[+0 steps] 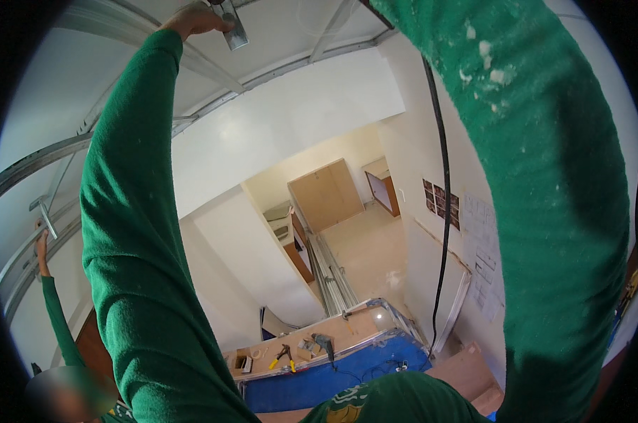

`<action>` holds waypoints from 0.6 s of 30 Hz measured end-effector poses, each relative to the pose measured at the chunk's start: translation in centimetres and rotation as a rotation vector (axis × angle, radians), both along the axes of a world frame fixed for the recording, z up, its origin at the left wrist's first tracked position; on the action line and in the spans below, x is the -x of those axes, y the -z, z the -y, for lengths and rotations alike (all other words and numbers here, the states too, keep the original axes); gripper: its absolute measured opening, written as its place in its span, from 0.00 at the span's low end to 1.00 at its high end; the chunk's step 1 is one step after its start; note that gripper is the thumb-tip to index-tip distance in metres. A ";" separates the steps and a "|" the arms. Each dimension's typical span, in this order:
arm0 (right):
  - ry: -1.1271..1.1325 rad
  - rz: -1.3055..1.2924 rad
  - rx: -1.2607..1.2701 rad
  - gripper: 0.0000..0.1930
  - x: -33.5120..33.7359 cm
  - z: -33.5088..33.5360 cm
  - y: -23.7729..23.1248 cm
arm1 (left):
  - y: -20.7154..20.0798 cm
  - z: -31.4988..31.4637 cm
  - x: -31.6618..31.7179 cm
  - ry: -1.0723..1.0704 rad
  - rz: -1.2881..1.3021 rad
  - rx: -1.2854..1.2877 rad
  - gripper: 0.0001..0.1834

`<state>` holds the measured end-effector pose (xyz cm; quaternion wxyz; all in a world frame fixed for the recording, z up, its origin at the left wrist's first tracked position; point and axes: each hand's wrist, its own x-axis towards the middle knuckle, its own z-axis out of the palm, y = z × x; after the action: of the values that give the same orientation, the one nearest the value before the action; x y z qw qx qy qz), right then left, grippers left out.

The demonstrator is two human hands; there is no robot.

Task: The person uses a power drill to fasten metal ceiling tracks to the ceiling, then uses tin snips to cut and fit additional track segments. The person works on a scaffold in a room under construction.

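Hand (L) (198, 20) pinching flat silvery metal strip (237, 32); R hand unseen, can't tell; small open tan box (243, 364) holding s/t unclear.

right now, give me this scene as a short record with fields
left hand: raised, fingertip touching a metal piece, partly cut off by the top edge
right hand: out of view, only the green sleeve shows
overhead: metal rails
below: drill, yellow-handled pliers
co-worker: arm raised at left, hand near the ceiling framing
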<state>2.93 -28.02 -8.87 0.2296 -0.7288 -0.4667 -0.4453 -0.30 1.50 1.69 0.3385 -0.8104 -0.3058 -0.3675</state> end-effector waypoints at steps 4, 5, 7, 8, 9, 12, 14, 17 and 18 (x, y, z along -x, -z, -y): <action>-0.066 0.240 -0.072 0.13 -0.9 1.4 1.8 | 0.1 0.6 0.6 -0.088 0.006 -0.057 0.42; -0.052 0.261 -0.098 0.13 -0.9 1.2 1.9 | 0.0 0.7 0.5 -0.072 -0.006 -0.027 0.43; -0.023 0.301 -0.151 0.14 -0.7 0.7 2.2 | 0.4 0.5 -0.1 -0.080 -0.004 -0.008 0.44; 0.107 0.101 0.033 0.14 0.6 0.4 -0.2 | 0.3 0.9 0.0 -0.115 0.014 -0.027 0.44; 0.235 -0.098 0.216 0.14 3.1 -0.2 -4.6 | 0.1 1.4 0.4 -0.152 0.035 -0.047 0.44; 0.358 -0.296 0.398 0.14 3.8 -1.0 -6.0 | -0.1 0.7 -0.1 -0.184 -0.022 -0.008 0.44; 0.222 -0.124 0.187 0.13 2.1 -1.1 -4.3 | 0.5 0.7 0.6 -0.062 -0.002 0.009 0.44; -0.058 0.231 -0.197 0.12 -0.9 0.2 2.8 | 0.9 0.7 0.7 -0.009 -0.022 -0.073 0.43; -0.072 0.247 -0.166 0.12 -1.3 0.5 2.3 | 0.8 0.6 0.3 -0.004 -0.038 -0.119 0.43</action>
<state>4.26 -28.56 -11.22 0.2458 -0.6298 -0.4789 -0.5600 -0.59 0.89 0.89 0.3927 -0.7949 -0.2787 -0.3691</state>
